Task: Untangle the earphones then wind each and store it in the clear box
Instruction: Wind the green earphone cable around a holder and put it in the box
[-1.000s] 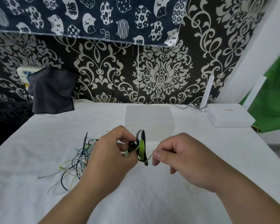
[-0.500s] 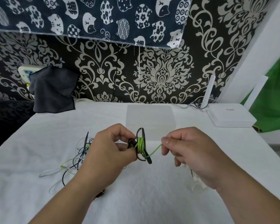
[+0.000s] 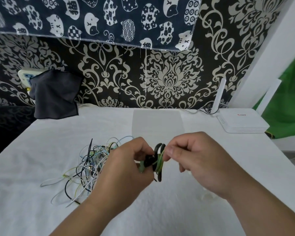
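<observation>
Winding: left hand (image 3: pixel 124 169) grips green earphone (image 3: pixel 148 162) as spool; right hand (image 3: pixel 199 160) pinches its cord (image 3: pixel 161 159), likely laying next loop; tangle (image 3: pixel 90 167) lies left on table (image 3: pixel 41 150).

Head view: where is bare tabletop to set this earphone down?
Bare: rear left, between grey cloth and clear box; right, between right hand and router. Crowded: cable tangle beside left hand.

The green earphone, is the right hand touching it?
Touching. The head view shows the right hand pinching the green earphone at its wound cord, with no gap between fingertips and bundle.
</observation>
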### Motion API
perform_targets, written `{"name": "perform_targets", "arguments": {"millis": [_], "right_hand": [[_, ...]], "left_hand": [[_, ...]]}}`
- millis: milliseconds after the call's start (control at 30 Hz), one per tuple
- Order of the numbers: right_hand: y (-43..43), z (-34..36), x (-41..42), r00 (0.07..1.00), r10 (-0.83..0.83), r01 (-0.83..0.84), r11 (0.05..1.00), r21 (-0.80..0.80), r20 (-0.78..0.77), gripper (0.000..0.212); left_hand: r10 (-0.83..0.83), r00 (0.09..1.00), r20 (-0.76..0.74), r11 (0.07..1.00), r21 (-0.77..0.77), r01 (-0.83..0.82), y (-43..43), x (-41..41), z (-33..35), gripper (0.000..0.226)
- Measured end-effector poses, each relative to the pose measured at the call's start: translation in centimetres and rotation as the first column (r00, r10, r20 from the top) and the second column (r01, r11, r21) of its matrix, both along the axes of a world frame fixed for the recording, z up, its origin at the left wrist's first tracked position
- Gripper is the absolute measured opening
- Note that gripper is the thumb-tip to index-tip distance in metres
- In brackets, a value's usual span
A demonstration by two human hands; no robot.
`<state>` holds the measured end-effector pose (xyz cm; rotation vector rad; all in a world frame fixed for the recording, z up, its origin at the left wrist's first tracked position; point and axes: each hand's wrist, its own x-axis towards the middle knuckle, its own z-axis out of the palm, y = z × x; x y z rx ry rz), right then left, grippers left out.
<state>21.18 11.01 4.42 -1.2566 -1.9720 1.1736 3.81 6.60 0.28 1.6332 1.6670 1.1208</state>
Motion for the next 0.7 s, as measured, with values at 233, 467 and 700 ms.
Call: {"name": "perform_targets", "arguments": {"millis": [233,467,700], "right_hand": [[0.6,-0.4,0.6,0.977,-0.212,0.212,0.975,0.064,-0.019,0.020],[0.6,-0.5,0.5,0.964,-0.202,0.185,0.977,-0.107,-0.176,0.023],[0.9,-2.1,0.1,0.977,-0.208,0.193,0.961,-0.200,-0.056,0.029]], "left_hand": [[-0.087,0.995,0.038,0.995,-0.050,0.089,-0.4,0.3,0.3,0.034],[0.018,1.000,0.002,1.000,-0.015,-0.018,-0.1,-0.2,-0.1,0.033],[-0.058,0.994,0.093,0.996,0.074,0.051,-0.2,-0.1,0.7,0.044]]}}
